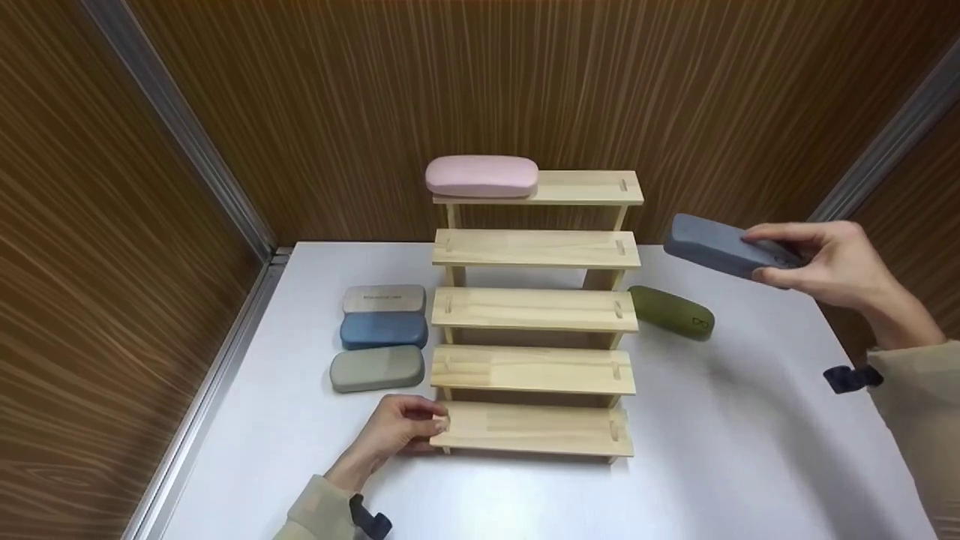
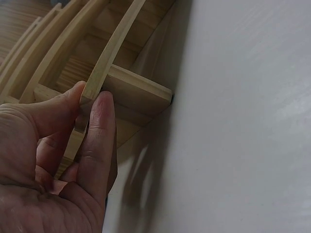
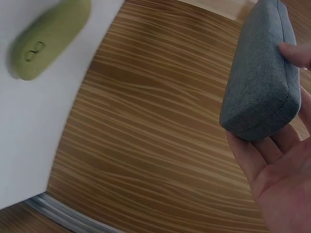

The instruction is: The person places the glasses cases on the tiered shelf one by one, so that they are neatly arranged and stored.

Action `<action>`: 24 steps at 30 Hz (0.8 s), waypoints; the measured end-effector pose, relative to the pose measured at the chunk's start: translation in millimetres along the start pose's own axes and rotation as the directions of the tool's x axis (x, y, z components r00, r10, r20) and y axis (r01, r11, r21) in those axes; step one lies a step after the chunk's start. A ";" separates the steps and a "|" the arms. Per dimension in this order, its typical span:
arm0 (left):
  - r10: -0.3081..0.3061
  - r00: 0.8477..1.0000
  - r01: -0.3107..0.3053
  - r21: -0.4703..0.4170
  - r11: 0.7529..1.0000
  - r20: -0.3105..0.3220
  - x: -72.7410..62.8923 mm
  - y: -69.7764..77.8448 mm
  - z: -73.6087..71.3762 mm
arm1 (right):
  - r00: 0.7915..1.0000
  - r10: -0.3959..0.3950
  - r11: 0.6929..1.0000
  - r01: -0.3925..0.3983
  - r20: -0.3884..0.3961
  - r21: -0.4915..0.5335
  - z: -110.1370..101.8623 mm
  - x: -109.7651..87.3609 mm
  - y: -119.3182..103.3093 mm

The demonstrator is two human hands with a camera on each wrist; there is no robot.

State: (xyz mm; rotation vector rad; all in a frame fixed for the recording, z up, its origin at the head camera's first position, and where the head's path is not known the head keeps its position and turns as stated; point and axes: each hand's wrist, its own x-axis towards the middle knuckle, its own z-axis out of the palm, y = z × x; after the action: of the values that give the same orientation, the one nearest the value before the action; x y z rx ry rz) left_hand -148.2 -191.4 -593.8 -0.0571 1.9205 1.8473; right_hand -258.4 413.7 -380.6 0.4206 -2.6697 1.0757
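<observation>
Wood-grain panels (image 1: 525,82) enclose a white table (image 1: 277,420), where the right hand (image 1: 844,262) grips one end of a raised blue-gray glasses case (image 1: 709,244) and the left hand (image 1: 397,427) pinches the bottom shelf (image 1: 536,429) of a five-tier wooden rack (image 1: 536,309). Its fabric-like shell looks light, stiff and easily held across the sides; an eyeglasses outline marks the olive case (image 1: 667,311), while the beige case (image 1: 384,307) bears illegible lettering.

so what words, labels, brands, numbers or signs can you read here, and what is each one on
No word or number is legible.
Olive green case: a simple glasses outline, no letters seen.
Pale grey case: one line of print, too small to read.
Grey-blue case in the right hand: a dark mark between the fingers, too small to make out.
</observation>
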 end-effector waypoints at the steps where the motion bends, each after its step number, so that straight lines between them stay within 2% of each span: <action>1: 0.000 1.000 0.000 0.000 1.000 -0.001 0.5 -0.1 0.0 | 1.000 -0.006 1.000 0.006 -0.001 -0.002 -2.5 2.7 -4.1; 6: 0.001 1.000 -0.001 0.006 1.000 -0.002 0.3 -0.2 0.3 | 1.000 -0.027 1.000 0.027 0.007 0.000 -13.2 15.7 -23.7; 10: 0.007 1.000 -0.007 0.009 1.000 0.003 -0.2 -0.2 -0.2 | 0.997 -0.078 0.997 0.078 0.015 0.017 -15.7 25.1 -37.1; 20: -0.003 1.000 0.003 0.021 1.000 0.009 -0.3 0.2 -0.9 | 0.972 -0.227 0.974 0.225 0.060 0.032 -4.6 56.0 -60.5; 24: -0.001 1.000 0.001 0.025 1.000 0.005 -0.2 -0.2 -0.7 | 0.963 -0.261 0.965 0.261 0.066 0.017 0.6 67.7 -67.6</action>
State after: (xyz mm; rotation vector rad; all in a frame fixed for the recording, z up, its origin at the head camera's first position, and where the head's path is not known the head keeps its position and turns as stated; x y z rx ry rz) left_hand -148.2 -192.1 -593.9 -0.0453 1.9397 1.8210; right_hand -298.1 354.8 -316.5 0.7989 -2.5730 1.0084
